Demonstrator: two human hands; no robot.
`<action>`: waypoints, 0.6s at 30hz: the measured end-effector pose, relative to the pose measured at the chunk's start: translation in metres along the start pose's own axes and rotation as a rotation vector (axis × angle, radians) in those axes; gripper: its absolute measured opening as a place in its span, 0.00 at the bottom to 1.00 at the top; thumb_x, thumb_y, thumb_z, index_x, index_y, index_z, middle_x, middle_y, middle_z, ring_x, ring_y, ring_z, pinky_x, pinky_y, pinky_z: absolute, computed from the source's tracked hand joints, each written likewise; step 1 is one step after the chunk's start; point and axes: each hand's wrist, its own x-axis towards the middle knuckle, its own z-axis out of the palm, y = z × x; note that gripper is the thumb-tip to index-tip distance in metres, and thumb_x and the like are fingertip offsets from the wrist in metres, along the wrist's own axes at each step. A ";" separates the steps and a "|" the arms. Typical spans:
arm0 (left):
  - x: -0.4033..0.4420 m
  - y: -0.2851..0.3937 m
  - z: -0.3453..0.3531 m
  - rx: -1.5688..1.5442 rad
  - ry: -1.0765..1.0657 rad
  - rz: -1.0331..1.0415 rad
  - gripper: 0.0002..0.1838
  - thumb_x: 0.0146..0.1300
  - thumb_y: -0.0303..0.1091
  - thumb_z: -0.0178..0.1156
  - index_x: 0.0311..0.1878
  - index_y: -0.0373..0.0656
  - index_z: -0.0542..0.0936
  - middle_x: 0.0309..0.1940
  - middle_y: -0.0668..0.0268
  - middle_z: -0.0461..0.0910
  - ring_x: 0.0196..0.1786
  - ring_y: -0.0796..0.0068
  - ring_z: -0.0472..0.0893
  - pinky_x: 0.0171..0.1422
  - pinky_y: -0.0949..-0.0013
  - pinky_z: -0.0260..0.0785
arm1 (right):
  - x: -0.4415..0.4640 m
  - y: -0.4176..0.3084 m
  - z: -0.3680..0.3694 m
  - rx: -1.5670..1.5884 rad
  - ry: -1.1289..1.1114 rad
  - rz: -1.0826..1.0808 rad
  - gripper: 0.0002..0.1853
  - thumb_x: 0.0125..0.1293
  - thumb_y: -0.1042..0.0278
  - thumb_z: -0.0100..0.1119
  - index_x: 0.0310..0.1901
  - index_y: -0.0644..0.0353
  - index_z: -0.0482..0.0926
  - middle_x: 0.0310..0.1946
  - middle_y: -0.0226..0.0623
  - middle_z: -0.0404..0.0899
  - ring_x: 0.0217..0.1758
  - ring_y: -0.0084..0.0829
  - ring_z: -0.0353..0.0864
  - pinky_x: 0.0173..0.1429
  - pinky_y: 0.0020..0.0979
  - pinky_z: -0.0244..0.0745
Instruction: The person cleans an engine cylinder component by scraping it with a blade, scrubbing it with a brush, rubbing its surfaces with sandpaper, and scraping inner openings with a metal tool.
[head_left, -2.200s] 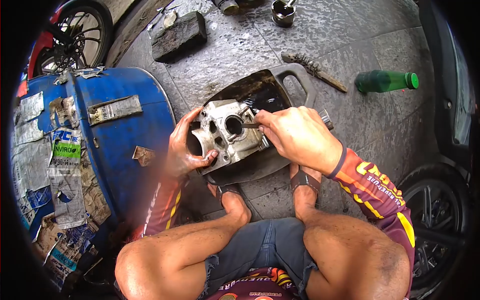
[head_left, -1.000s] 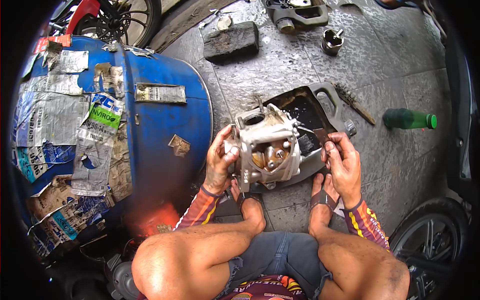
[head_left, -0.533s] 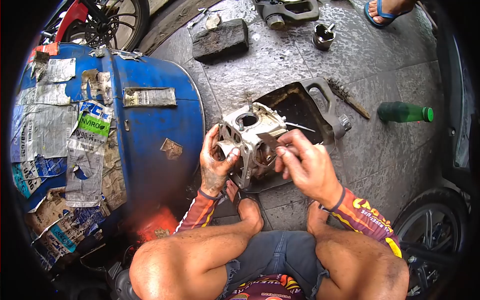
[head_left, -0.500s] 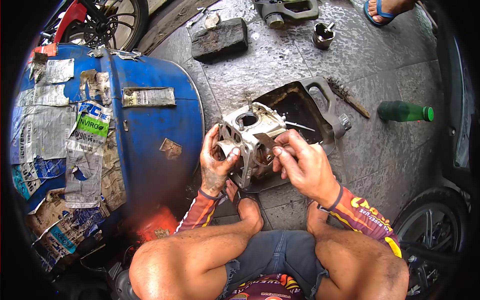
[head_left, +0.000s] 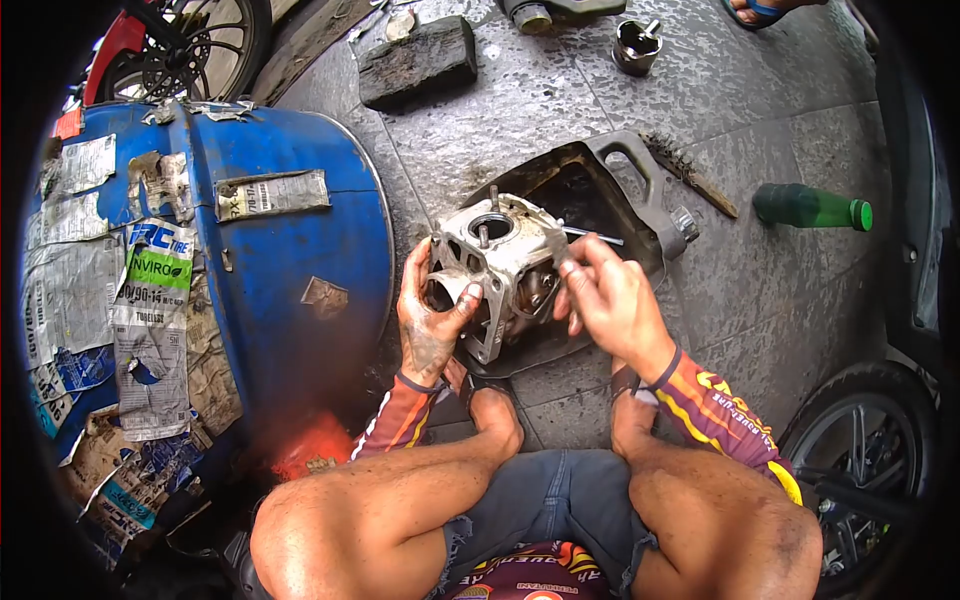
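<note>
A grey metal engine cylinder head (head_left: 510, 262), tilted, is held over a cut-open plastic jerrycan used as a tray (head_left: 560, 178). My left hand (head_left: 428, 318) grips its left side, thumb on the near flange and fingers behind. At its right edge, my right hand (head_left: 612, 305) pinches a small flat metal scraper blade (head_left: 561, 250) between thumb and fingers. Much of the blade is hidden by the fingers or blurred. Two studs rise beside the round port on top. A thin metal rod (head_left: 592, 235) lies in the tray behind my right hand.
A blue drum (head_left: 290, 240) with torn labels stands left. Beyond the tray are a dark block (head_left: 418, 62), a metal cup (head_left: 636, 48) and a brush (head_left: 695, 178). A green bottle (head_left: 812, 207) lies right, above a wheel (head_left: 860, 450). Another person's foot (head_left: 765, 12) shows at top right.
My right hand has moved the scraper blade from the front opening's upper edge to the cylinder head's right edge. My left hand keeps its grip. The camera view has shifted slightly.
</note>
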 end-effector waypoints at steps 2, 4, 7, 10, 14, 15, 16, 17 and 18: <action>0.002 0.003 0.002 -0.017 -0.001 -0.016 0.49 0.55 0.37 0.80 0.74 0.29 0.63 0.69 0.49 0.70 0.73 0.59 0.69 0.80 0.60 0.57 | -0.001 -0.001 -0.001 0.003 0.015 -0.010 0.07 0.78 0.70 0.52 0.46 0.66 0.73 0.22 0.40 0.85 0.22 0.29 0.85 0.27 0.31 0.78; 0.002 0.002 0.002 0.027 -0.006 0.028 0.47 0.56 0.36 0.78 0.74 0.28 0.63 0.70 0.47 0.70 0.74 0.59 0.69 0.80 0.59 0.58 | -0.011 -0.006 0.009 0.179 -0.016 -0.170 0.07 0.78 0.70 0.52 0.46 0.66 0.73 0.22 0.40 0.85 0.21 0.31 0.86 0.28 0.31 0.78; 0.002 -0.002 0.003 0.027 -0.002 0.020 0.47 0.58 0.36 0.78 0.74 0.28 0.63 0.70 0.47 0.70 0.73 0.58 0.69 0.79 0.59 0.58 | -0.002 0.007 0.013 0.079 0.007 -0.222 0.06 0.78 0.71 0.52 0.45 0.66 0.73 0.22 0.39 0.85 0.22 0.32 0.86 0.28 0.32 0.79; 0.000 0.000 0.004 0.033 0.011 0.008 0.47 0.58 0.37 0.77 0.74 0.28 0.63 0.69 0.47 0.70 0.73 0.58 0.69 0.79 0.58 0.58 | 0.000 0.006 0.006 0.032 0.053 -0.126 0.06 0.78 0.71 0.52 0.44 0.65 0.74 0.21 0.39 0.84 0.22 0.31 0.86 0.28 0.32 0.80; 0.001 -0.005 0.006 0.033 0.010 0.049 0.47 0.58 0.37 0.77 0.74 0.29 0.62 0.69 0.48 0.70 0.72 0.59 0.70 0.78 0.58 0.59 | -0.003 0.005 0.011 0.137 0.006 -0.169 0.07 0.78 0.71 0.51 0.45 0.66 0.75 0.21 0.39 0.84 0.21 0.31 0.85 0.27 0.31 0.79; 0.002 -0.004 0.008 0.049 0.013 0.059 0.47 0.58 0.37 0.77 0.74 0.29 0.62 0.68 0.48 0.70 0.71 0.60 0.70 0.78 0.59 0.60 | 0.000 0.005 0.010 0.142 -0.018 -0.163 0.07 0.79 0.71 0.50 0.46 0.66 0.75 0.21 0.39 0.84 0.21 0.30 0.85 0.26 0.31 0.79; 0.001 -0.002 0.009 0.067 0.016 0.065 0.47 0.58 0.38 0.77 0.75 0.29 0.62 0.68 0.48 0.71 0.71 0.60 0.71 0.78 0.59 0.60 | 0.000 0.006 0.010 0.142 -0.021 -0.164 0.07 0.79 0.71 0.50 0.46 0.66 0.75 0.21 0.39 0.84 0.21 0.30 0.85 0.26 0.31 0.79; 0.001 0.000 0.009 0.127 0.020 0.077 0.48 0.58 0.38 0.78 0.74 0.29 0.62 0.68 0.48 0.71 0.70 0.60 0.71 0.77 0.59 0.60 | 0.000 0.006 0.009 0.184 -0.009 -0.110 0.08 0.79 0.71 0.50 0.46 0.67 0.75 0.22 0.40 0.84 0.22 0.29 0.85 0.26 0.30 0.79; 0.002 -0.002 0.009 0.127 0.025 0.081 0.48 0.58 0.38 0.78 0.74 0.29 0.62 0.68 0.48 0.71 0.70 0.60 0.71 0.77 0.59 0.60 | 0.001 0.007 0.008 0.225 0.002 -0.058 0.08 0.79 0.70 0.50 0.46 0.67 0.76 0.23 0.40 0.84 0.22 0.28 0.85 0.27 0.29 0.79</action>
